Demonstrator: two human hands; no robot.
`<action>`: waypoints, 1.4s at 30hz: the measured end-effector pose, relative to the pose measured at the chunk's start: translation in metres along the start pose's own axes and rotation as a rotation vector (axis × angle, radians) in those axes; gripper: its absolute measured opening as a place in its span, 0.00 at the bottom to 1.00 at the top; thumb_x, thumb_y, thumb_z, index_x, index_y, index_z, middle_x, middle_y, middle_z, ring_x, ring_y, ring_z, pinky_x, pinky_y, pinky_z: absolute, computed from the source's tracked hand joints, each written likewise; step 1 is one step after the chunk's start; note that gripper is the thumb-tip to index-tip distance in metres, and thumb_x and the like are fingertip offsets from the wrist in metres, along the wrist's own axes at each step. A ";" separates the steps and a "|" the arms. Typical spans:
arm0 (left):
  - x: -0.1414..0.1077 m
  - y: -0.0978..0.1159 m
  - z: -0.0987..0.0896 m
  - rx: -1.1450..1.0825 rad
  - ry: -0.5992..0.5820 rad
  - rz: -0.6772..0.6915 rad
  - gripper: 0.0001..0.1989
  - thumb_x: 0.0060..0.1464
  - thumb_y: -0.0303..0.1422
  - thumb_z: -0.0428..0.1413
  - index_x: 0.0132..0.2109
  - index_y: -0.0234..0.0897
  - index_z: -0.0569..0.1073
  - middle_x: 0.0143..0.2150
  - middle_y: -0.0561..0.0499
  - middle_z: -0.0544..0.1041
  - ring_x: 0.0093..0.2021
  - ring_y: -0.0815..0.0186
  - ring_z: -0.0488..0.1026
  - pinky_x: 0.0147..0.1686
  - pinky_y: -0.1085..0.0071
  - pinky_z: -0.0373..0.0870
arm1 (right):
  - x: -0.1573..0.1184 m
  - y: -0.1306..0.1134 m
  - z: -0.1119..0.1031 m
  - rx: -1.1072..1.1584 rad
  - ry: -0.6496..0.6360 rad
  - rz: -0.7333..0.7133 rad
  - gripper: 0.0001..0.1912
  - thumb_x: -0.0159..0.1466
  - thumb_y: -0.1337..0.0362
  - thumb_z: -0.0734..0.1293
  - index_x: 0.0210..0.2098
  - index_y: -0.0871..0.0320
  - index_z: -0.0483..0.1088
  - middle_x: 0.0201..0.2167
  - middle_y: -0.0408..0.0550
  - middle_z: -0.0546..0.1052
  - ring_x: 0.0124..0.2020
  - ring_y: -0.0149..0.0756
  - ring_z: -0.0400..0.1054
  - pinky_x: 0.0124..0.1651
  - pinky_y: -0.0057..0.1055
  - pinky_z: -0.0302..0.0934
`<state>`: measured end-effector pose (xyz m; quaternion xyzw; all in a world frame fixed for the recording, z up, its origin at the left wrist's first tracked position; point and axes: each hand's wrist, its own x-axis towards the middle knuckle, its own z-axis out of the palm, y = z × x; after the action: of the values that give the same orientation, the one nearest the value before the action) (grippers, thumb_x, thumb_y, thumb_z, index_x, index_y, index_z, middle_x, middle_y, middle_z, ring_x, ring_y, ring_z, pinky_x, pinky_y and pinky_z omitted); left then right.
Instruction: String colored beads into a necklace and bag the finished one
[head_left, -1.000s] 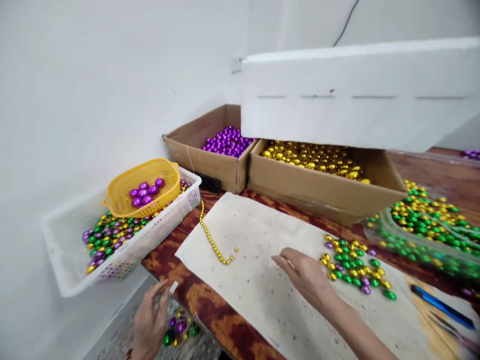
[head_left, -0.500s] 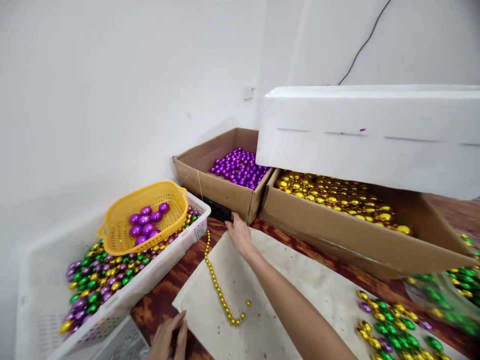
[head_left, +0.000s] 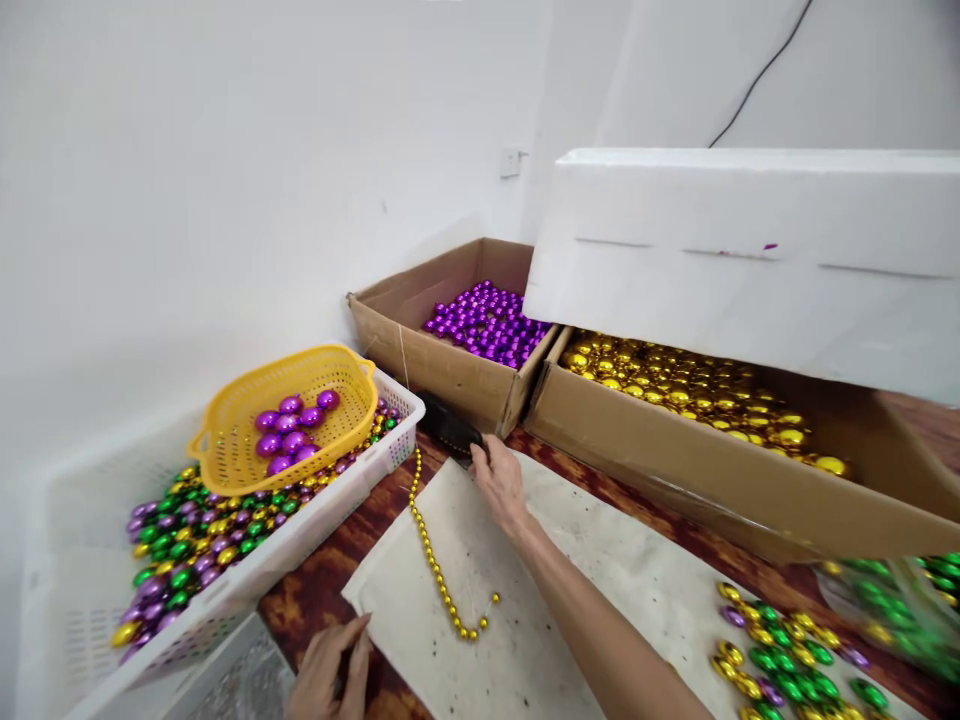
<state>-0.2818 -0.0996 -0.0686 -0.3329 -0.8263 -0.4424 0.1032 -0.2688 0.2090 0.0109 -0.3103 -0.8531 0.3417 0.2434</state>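
My right hand (head_left: 496, 482) grips the near end of a black elongated object (head_left: 448, 425), whose kind I cannot make out, beside the cardboard box of purple beads. A string of small gold beads (head_left: 429, 550) curves across the white sheet (head_left: 540, 590), left of my right forearm. Its upper end runs to the white basket's corner, where a thin thread rises. By the sheet's lower left corner, my left hand (head_left: 330, 668) is closed, thumb and fingertips together; anything between them is hidden.
At left, a white basket (head_left: 409, 435) of mixed beads carries a yellow basket (head_left: 217, 425) with purple balls. Cardboard boxes hold purple beads (head_left: 491, 325) and gold beads (head_left: 675, 390). A white foam box (head_left: 750, 260) overhangs them. Mixed beads (head_left: 780, 650) lie at lower right.
The black object now shows more, raised and pulled slightly out from along the box with my right hand on it. My left hand stays nearly in place. The view has shifted slightly.
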 end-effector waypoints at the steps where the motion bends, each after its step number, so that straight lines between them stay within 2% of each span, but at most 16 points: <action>1: 0.002 0.001 -0.002 0.013 -0.011 0.039 0.08 0.61 0.34 0.54 0.46 0.44 0.75 0.38 0.48 0.80 0.37 0.59 0.78 0.39 0.64 0.74 | -0.015 0.005 -0.006 0.028 0.011 0.019 0.13 0.70 0.62 0.54 0.40 0.57 0.68 0.34 0.49 0.78 0.37 0.39 0.73 0.42 0.30 0.64; 4: 0.008 0.009 -0.006 0.050 -0.004 0.113 0.08 0.61 0.33 0.54 0.46 0.43 0.75 0.38 0.49 0.80 0.36 0.61 0.78 0.39 0.67 0.74 | -0.062 0.016 -0.025 0.238 0.078 0.164 0.13 0.69 0.56 0.56 0.35 0.55 0.67 0.24 0.44 0.75 0.29 0.39 0.71 0.35 0.30 0.63; 7: 0.013 0.017 -0.008 0.068 0.006 0.131 0.07 0.62 0.34 0.53 0.45 0.41 0.75 0.37 0.49 0.79 0.35 0.62 0.77 0.39 0.68 0.73 | -0.101 0.022 -0.037 0.480 0.154 0.346 0.14 0.67 0.52 0.59 0.34 0.55 0.66 0.20 0.41 0.72 0.25 0.38 0.68 0.32 0.31 0.62; 14: 0.015 0.021 -0.012 0.035 0.005 0.089 0.11 0.61 0.39 0.56 0.44 0.37 0.76 0.38 0.48 0.80 0.35 0.62 0.77 0.39 0.68 0.72 | -0.137 0.027 -0.036 0.716 0.290 0.499 0.17 0.60 0.48 0.65 0.29 0.56 0.66 0.17 0.40 0.71 0.22 0.35 0.65 0.30 0.30 0.61; 16: 0.015 0.031 -0.012 -0.060 -0.020 -0.031 0.14 0.58 0.42 0.58 0.44 0.38 0.77 0.38 0.47 0.79 0.37 0.61 0.77 0.40 0.67 0.72 | -0.143 0.026 -0.034 0.748 0.309 0.509 0.18 0.59 0.48 0.66 0.29 0.56 0.66 0.17 0.39 0.71 0.22 0.34 0.64 0.30 0.29 0.60; 18: 0.017 0.052 -0.007 -0.228 -0.052 -0.243 0.17 0.56 0.46 0.60 0.44 0.37 0.77 0.39 0.46 0.79 0.39 0.59 0.76 0.41 0.66 0.72 | -0.150 0.023 -0.033 0.779 0.320 0.504 0.18 0.59 0.48 0.67 0.29 0.57 0.67 0.17 0.39 0.71 0.23 0.33 0.64 0.30 0.28 0.60; 20: 0.020 0.083 0.004 -0.500 -0.108 -0.505 0.22 0.54 0.49 0.61 0.47 0.37 0.76 0.41 0.45 0.79 0.41 0.58 0.76 0.43 0.65 0.72 | -0.161 0.014 -0.033 0.829 0.321 0.500 0.18 0.59 0.48 0.68 0.29 0.57 0.67 0.18 0.39 0.70 0.23 0.32 0.64 0.31 0.27 0.59; 22: 0.025 0.115 0.019 -0.902 -0.210 -0.746 0.26 0.55 0.51 0.59 0.53 0.36 0.74 0.45 0.43 0.79 0.40 0.59 0.76 0.43 0.65 0.73 | -0.174 0.000 -0.031 0.912 0.306 0.514 0.18 0.60 0.48 0.69 0.28 0.57 0.67 0.18 0.39 0.70 0.22 0.31 0.64 0.30 0.27 0.60; 25: 0.033 0.149 0.039 -1.410 -0.390 -0.971 0.33 0.58 0.56 0.54 0.59 0.35 0.71 0.45 0.41 0.79 0.27 0.67 0.72 0.30 0.70 0.71 | -0.196 -0.025 -0.027 1.057 0.235 0.562 0.19 0.61 0.48 0.69 0.28 0.57 0.67 0.18 0.39 0.71 0.20 0.31 0.64 0.29 0.27 0.61; 28: 0.038 0.156 0.044 -1.674 -0.579 -1.167 0.40 0.59 0.62 0.44 0.61 0.34 0.70 0.46 0.37 0.79 0.18 0.73 0.65 0.15 0.77 0.57 | -0.215 -0.041 -0.027 1.097 0.115 0.577 0.19 0.61 0.47 0.68 0.31 0.57 0.68 0.19 0.41 0.73 0.21 0.33 0.66 0.28 0.28 0.62; 30: 0.039 0.151 0.041 -1.766 -0.679 -1.262 0.41 0.60 0.61 0.41 0.62 0.32 0.70 0.48 0.34 0.79 0.21 0.70 0.70 0.13 0.78 0.56 | -0.226 -0.043 -0.035 1.020 0.023 0.529 0.19 0.64 0.47 0.66 0.31 0.58 0.68 0.22 0.44 0.75 0.23 0.33 0.68 0.28 0.27 0.62; 33: 0.034 0.144 0.034 -1.811 -0.680 -1.273 0.35 0.64 0.56 0.42 0.59 0.32 0.72 0.52 0.36 0.78 0.36 0.59 0.79 0.26 0.71 0.73 | -0.240 -0.034 -0.059 0.693 -0.097 0.344 0.19 0.68 0.49 0.63 0.32 0.58 0.71 0.24 0.44 0.75 0.23 0.34 0.69 0.27 0.28 0.63; 35: 0.029 0.143 0.030 -1.829 -0.680 -1.245 0.32 0.64 0.54 0.44 0.58 0.33 0.73 0.55 0.39 0.77 0.43 0.54 0.79 0.37 0.62 0.77 | -0.248 -0.027 -0.078 0.401 -0.030 0.159 0.15 0.70 0.54 0.62 0.38 0.57 0.75 0.31 0.47 0.77 0.29 0.37 0.72 0.34 0.32 0.67; 37: 0.022 0.147 0.028 -1.849 -0.714 -1.233 0.33 0.64 0.55 0.44 0.57 0.32 0.74 0.56 0.40 0.77 0.44 0.53 0.79 0.41 0.58 0.77 | -0.254 -0.023 -0.093 0.163 0.098 -0.057 0.13 0.71 0.57 0.62 0.47 0.53 0.75 0.45 0.53 0.77 0.46 0.44 0.72 0.48 0.40 0.67; 39: 0.014 0.152 0.025 -1.859 -0.762 -1.256 0.34 0.64 0.55 0.44 0.55 0.30 0.75 0.53 0.39 0.78 0.43 0.54 0.79 0.43 0.57 0.77 | -0.258 -0.022 -0.101 0.018 0.137 -0.244 0.15 0.71 0.56 0.61 0.53 0.51 0.73 0.57 0.56 0.69 0.61 0.51 0.61 0.59 0.51 0.60; 42: 0.003 0.161 0.021 -1.845 -0.804 -1.320 0.33 0.63 0.55 0.45 0.51 0.29 0.78 0.47 0.40 0.81 0.43 0.54 0.79 0.47 0.59 0.75 | -0.262 -0.021 -0.101 -0.097 0.095 -0.362 0.19 0.73 0.54 0.58 0.57 0.50 0.72 0.65 0.57 0.59 0.69 0.57 0.46 0.63 0.59 0.54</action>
<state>-0.1784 -0.0193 0.0267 0.0918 -0.1829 -0.6991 -0.6851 -0.0329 0.0580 0.0388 -0.1788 -0.8981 0.2357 0.3254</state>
